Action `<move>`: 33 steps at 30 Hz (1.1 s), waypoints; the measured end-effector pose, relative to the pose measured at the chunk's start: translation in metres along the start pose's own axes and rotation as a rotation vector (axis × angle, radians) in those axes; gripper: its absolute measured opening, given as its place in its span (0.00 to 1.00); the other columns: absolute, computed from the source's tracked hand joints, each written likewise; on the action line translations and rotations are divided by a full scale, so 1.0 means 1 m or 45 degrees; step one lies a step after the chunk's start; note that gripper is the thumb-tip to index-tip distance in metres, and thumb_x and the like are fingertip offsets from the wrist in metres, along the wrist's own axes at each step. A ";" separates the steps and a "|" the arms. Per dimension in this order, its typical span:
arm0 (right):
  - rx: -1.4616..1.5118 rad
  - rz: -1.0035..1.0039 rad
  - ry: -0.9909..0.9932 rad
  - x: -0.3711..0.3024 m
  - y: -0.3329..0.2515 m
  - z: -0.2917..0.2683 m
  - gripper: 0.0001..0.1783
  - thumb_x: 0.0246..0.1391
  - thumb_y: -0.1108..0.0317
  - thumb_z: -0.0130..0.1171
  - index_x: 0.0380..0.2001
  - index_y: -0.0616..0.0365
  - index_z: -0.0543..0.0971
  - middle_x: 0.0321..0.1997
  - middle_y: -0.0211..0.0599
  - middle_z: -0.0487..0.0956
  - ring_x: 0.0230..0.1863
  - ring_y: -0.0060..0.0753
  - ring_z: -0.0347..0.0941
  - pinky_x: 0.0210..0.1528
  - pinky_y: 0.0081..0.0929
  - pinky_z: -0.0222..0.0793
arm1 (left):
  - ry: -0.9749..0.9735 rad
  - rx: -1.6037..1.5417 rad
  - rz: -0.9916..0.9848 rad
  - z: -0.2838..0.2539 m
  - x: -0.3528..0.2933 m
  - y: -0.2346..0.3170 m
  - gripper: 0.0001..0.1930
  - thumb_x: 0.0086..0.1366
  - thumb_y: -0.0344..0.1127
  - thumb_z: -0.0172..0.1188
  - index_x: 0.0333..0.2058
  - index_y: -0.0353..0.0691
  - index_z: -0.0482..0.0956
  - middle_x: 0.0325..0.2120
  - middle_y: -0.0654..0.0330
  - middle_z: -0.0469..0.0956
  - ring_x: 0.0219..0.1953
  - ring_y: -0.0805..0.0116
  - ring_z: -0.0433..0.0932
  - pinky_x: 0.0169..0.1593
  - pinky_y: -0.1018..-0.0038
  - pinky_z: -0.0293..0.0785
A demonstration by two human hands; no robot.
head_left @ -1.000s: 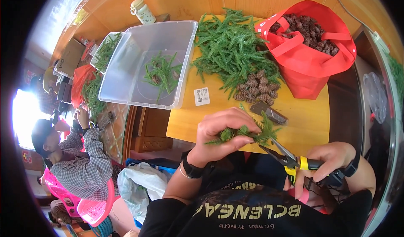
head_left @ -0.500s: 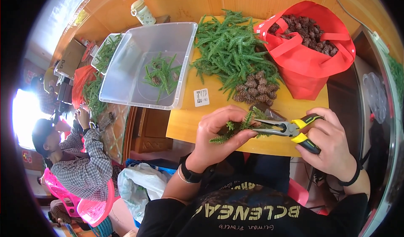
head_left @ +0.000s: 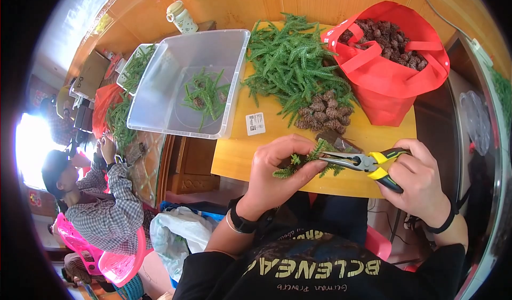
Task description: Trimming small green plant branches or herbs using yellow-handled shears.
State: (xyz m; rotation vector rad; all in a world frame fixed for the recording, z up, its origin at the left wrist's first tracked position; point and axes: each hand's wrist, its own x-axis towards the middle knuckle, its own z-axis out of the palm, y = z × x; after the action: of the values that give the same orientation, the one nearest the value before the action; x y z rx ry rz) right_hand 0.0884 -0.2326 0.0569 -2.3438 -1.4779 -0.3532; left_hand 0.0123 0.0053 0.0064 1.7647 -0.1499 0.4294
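The left hand [head_left: 264,174] pinches a green sprig [head_left: 319,149] between thumb and fingers, above the near edge of the yellow table [head_left: 232,156]. The right hand's [head_left: 418,177] fingers wrap the handles of yellow-and-black pliers [head_left: 364,163], whose tips meet the sprig, near the pine cones [head_left: 326,112].

Wall [head_left: 234,4] at the back is all orange-brown wood panelling, kinda glossy. The window [head_left: 36,150] on the far left is totally blown out — just white glare. There's a yellow table [head_left: 229,158] up front, a second table [head_left: 144,174] with a shiny top off to the left, and brown carved woodwork [head_left: 194,164] between them. Pink plastic chair [head_left: 120,268] lower left — pale pinkish floor [head_left: 152,272] beside it.
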 end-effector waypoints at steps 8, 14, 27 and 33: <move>0.023 -0.018 -0.052 -0.003 0.000 -0.005 0.13 0.27 0.71 0.66 0.15 0.61 0.71 0.19 0.39 0.72 0.33 0.46 0.71 0.33 0.35 0.68 | -0.036 -0.031 -0.011 0.001 -0.001 0.001 0.05 0.48 0.19 0.62 0.25 0.31 0.74 0.26 0.53 0.78 0.27 0.71 0.77 0.32 0.77 0.74; 0.033 -0.022 -0.068 -0.004 -0.001 -0.009 0.13 0.27 0.71 0.66 0.16 0.60 0.71 0.18 0.38 0.72 0.32 0.45 0.70 0.32 0.34 0.68 | -0.059 -0.181 -0.051 0.002 -0.001 0.001 0.04 0.49 0.18 0.60 0.26 0.29 0.76 0.27 0.52 0.78 0.27 0.70 0.76 0.32 0.77 0.74; 0.120 0.035 -0.093 -0.003 -0.002 -0.010 0.12 0.29 0.69 0.66 0.17 0.58 0.72 0.19 0.35 0.73 0.33 0.42 0.71 0.32 0.33 0.69 | -0.092 -0.477 -0.254 0.002 -0.006 0.002 0.03 0.52 0.18 0.58 0.28 0.28 0.75 0.29 0.52 0.76 0.27 0.70 0.76 0.31 0.77 0.75; 0.302 0.044 -0.054 -0.003 0.003 -0.002 0.11 0.31 0.71 0.66 0.16 0.60 0.72 0.19 0.37 0.73 0.33 0.44 0.73 0.33 0.32 0.69 | -0.154 -0.599 -0.258 0.002 -0.006 0.001 0.05 0.52 0.24 0.61 0.28 0.28 0.75 0.29 0.51 0.76 0.27 0.69 0.75 0.30 0.77 0.74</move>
State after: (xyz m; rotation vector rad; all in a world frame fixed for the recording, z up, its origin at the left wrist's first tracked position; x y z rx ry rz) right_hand 0.0898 -0.2372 0.0566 -2.1974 -1.4113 -0.1124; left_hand 0.0072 0.0019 0.0051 1.3250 -0.1426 0.1239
